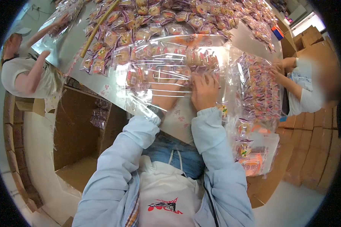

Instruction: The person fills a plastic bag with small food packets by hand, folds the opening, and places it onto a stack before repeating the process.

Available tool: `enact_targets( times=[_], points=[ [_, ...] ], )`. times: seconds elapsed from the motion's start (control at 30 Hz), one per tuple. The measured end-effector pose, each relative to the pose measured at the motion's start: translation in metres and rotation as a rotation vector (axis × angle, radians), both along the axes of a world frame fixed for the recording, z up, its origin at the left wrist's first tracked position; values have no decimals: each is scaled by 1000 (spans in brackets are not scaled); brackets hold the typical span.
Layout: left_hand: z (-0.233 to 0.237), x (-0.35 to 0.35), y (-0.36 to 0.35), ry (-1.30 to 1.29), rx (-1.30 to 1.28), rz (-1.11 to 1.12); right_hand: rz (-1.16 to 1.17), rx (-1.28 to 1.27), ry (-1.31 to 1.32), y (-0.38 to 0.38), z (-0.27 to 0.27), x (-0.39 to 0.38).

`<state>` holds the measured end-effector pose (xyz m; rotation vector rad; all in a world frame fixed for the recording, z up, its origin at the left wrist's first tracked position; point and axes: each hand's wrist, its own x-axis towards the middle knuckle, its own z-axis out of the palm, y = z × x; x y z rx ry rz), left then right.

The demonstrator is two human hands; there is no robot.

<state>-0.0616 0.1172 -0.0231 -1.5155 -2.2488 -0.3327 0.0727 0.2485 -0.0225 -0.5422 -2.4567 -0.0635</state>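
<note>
A large clear plastic bag (pixel 170 49) lies on the metal table (pixel 70 47), filled with small wrapped snack packets (pixel 195 58). My left hand (pixel 166 89) is under the bag's near clear film, fingers spread over packets. My right hand (pixel 205 90) rests beside it, fingers curled on the bag's near edge among the packets. Both wear light blue sleeves; a watch (pixel 155 111) sits on my left wrist.
A big heap of loose wrapped packets (pixel 201 15) covers the far table. Filled bags (pixel 259 90) lie at the right, one (pixel 254 155) hanging off the edge. A person at the right handles a bag; another at the far left does too. An open cardboard box (pixel 77 132) stands below left.
</note>
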Motion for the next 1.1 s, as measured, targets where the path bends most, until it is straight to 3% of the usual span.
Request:
enact_targets(
  times=[0.13, 0.17, 0.3, 0.37, 0.57, 0.73, 0.83, 0.87, 0.97, 1.1],
  points=[
    [9, 7, -2, -157, 4, -17, 67, 64, 20, 4, -11, 6],
    [9, 4, 1, -75, -44, 1, 85, 62, 11, 3, -12, 8],
    [22, 5, 0, -222, -9, -33, -90, -73, -14, -11, -8, 6],
    [19, 4, 2, -176, 58, -27, -117, -144, -95, -19, 11, 7],
    [15, -1, 0, -113, 61, -72, -86, -170, 23, -12, -11, 5],
    [-10, -9, -2, -63, 111, -140, -88, 6, 83, -14, -10, -2],
    [9, -3, -2, -105, 171, -154, -100, 105, -4, -18, -11, -15],
    [18, 0, 3, -67, 11, -61, -114, 143, -39, -21, -12, -20],
    [10, 3, 9, -150, 49, -58, -174, 170, -101, -22, -14, -30],
    [18, 1, 5, -145, 3, -75, -16, 74, -95, -11, -5, -11]
  ],
)
